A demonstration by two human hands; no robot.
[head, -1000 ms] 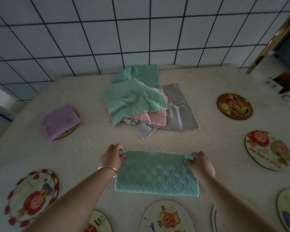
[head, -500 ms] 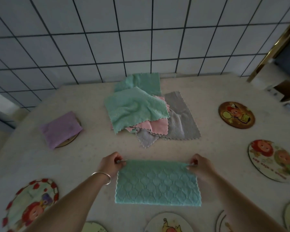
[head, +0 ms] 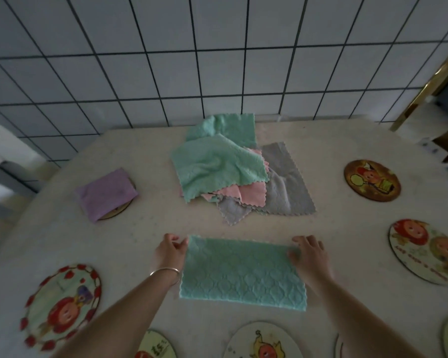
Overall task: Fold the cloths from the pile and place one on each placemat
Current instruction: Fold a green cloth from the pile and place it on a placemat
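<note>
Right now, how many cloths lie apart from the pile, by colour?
green cloth: 1, folded flat on the table
purple cloth: 1, folded, on a placemat
Total: 2
</note>
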